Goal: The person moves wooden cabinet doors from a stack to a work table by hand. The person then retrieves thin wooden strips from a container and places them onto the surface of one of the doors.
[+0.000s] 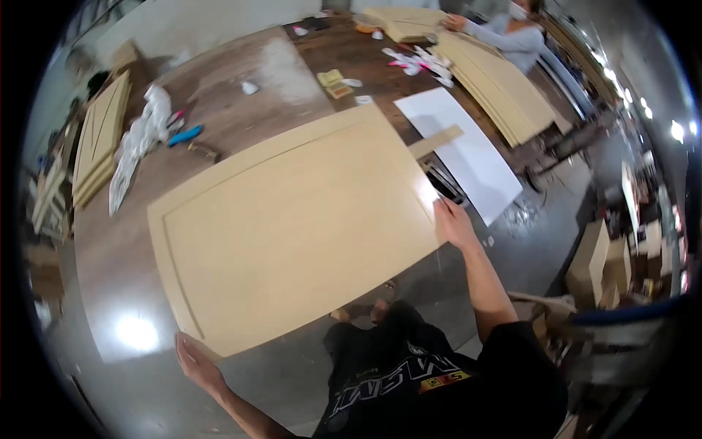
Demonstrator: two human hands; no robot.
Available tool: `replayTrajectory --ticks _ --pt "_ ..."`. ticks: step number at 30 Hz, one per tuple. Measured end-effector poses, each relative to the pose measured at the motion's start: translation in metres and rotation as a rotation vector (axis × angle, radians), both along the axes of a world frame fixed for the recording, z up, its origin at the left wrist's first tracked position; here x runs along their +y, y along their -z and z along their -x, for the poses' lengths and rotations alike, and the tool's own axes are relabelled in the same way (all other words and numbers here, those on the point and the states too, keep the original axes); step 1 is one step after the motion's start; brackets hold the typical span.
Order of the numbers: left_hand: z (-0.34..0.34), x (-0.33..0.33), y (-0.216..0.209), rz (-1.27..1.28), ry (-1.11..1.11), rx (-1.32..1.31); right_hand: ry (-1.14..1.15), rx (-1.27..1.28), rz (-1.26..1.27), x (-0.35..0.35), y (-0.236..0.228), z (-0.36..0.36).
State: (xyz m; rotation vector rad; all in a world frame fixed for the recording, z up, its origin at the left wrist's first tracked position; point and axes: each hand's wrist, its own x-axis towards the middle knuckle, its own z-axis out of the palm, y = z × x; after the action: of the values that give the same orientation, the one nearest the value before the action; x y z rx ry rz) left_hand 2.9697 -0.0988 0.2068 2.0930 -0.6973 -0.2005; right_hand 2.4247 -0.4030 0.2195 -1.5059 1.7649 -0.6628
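A large light-wood cabinet door panel [300, 227] with a recessed centre spans the middle of the view, partly over the table and partly over its near edge. My left hand [197, 364] grips the near left corner, fingers along the edge. At the right short edge, my right hand [455, 222] is closed on the panel, thumb on top. Just past the panel lie a hammer-like tool [205, 151] and a blue-handled tool [186, 135]. Right of the panel, a thin wood strip [436, 140] rests partly on a white board [461, 154].
Crumpled clear plastic [142, 135] lies on the brown table [234, 80]. Stacked panels [102, 139] stand at the left; another stack [497, 88] lies at the far right, near a masked person [508, 36]. White and pink scraps [420, 62] and cardboard boxes [599, 263] are also around.
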Motion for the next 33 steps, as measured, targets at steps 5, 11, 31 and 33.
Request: replayTrajectory --ticks 5,11,31,33 --pt "0.049 -0.032 0.005 -0.134 0.255 -0.218 0.149 -0.080 0.132 0.008 0.005 0.020" --pt "0.207 -0.058 -0.006 -0.217 0.522 -0.714 0.202 -0.365 0.619 0.039 0.026 0.026" --pt "0.701 -0.051 0.054 -0.524 1.985 0.053 0.930 -0.514 0.219 0.378 0.101 0.376" --pt "0.749 -0.066 0.054 -0.693 2.123 -0.080 0.942 -0.516 0.269 0.366 0.089 0.426"
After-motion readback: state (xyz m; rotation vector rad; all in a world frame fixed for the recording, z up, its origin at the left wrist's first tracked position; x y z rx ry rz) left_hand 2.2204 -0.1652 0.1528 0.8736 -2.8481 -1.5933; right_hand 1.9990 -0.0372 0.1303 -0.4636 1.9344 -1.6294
